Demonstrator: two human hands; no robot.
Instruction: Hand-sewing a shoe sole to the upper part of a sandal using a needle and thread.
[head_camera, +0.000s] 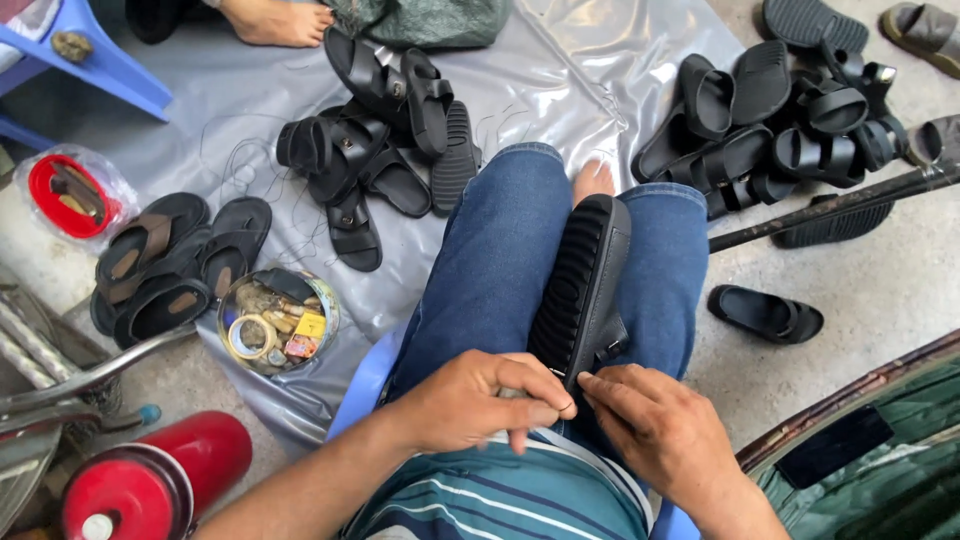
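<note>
My left hand (470, 400) pinches the near end of the black sandal (585, 290), fingers closed tight on its edge; my right hand (655, 420) presses fingertips just beside them. The sandal lies sole-up along my knees, likely to steady it. A tin (278, 320) sits well left.

A black sandal (580, 285) rests sole-up along the lap of a seated person in blue jeans (490, 270), its ribbed tread facing the camera, toe pointing away toward the knees. Its heel end lies nearest the person's striped shirt, with a black strap showing at its right edge.
</note>
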